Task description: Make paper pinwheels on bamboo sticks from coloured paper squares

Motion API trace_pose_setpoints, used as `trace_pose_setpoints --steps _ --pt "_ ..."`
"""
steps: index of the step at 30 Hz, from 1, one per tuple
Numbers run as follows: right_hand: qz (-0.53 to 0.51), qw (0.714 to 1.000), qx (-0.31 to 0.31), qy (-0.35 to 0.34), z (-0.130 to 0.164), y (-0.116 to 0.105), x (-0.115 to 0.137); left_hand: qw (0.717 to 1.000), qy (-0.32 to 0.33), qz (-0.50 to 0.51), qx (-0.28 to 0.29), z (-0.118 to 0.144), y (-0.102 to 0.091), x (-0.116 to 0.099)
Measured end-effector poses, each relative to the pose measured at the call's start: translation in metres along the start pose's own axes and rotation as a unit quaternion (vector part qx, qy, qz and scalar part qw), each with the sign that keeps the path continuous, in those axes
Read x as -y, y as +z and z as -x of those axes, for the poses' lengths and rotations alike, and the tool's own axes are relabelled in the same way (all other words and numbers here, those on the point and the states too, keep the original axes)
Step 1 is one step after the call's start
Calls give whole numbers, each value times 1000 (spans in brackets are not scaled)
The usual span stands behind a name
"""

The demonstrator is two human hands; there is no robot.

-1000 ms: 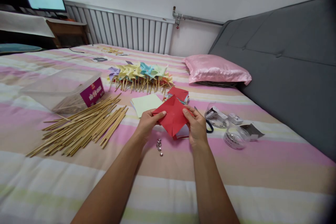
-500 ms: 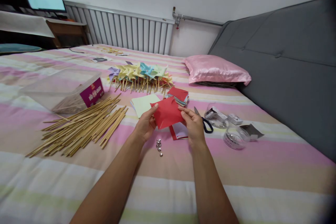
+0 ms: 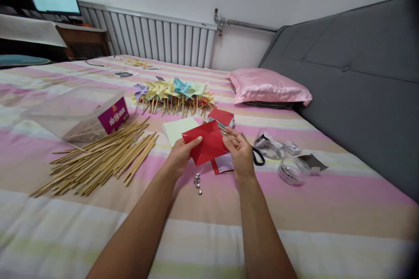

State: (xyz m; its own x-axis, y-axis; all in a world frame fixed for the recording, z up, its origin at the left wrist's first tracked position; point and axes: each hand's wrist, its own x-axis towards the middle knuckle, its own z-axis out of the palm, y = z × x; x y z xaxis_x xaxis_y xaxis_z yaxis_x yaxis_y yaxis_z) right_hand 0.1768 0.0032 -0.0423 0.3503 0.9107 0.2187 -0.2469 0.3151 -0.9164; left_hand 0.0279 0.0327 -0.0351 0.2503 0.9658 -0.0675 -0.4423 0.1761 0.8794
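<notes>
A red paper square (image 3: 206, 143), with cuts at its corners, is held up between my two hands over the bed. My left hand (image 3: 181, 153) pinches its left side, thumb on top. On the right edge, my right hand (image 3: 239, 150) grips the paper between thumb and fingers. Beneath it lies a white sheet with a red strip (image 3: 225, 163). Several small silver bells or beads (image 3: 197, 183) sit on the sheet just below. Behind the paper are a pale green paper stack (image 3: 178, 128) and a red-topped paper stack (image 3: 221, 117). Scissors (image 3: 258, 156) lie partly hidden beside my right hand.
Many thin wooden sticks (image 3: 104, 161) spread at left before a clear plastic box (image 3: 75, 109). Finished paper pinwheels (image 3: 173, 91) lie in a row behind. At right are round clear containers (image 3: 291, 171) and a small white box (image 3: 292, 148); farther back, a pink pillow (image 3: 268, 86).
The red paper has turned and tilted, its left part moving slightly left and down. My left thumb now lies farther over its surface; both hands still hold it.
</notes>
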Motion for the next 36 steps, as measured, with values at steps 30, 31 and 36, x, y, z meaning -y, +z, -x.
trace_pose_setpoints --steps 30,31,36 --pt "182 958 136 -176 10 -6 19 976 -181 106 50 -2 -11 -18" --pt "198 953 140 -182 10 -6 19 979 -175 93 44 -1 -11 -18" --pt "245 937 141 -205 8 -7 18 990 -133 19 41 -1 -11 -12"
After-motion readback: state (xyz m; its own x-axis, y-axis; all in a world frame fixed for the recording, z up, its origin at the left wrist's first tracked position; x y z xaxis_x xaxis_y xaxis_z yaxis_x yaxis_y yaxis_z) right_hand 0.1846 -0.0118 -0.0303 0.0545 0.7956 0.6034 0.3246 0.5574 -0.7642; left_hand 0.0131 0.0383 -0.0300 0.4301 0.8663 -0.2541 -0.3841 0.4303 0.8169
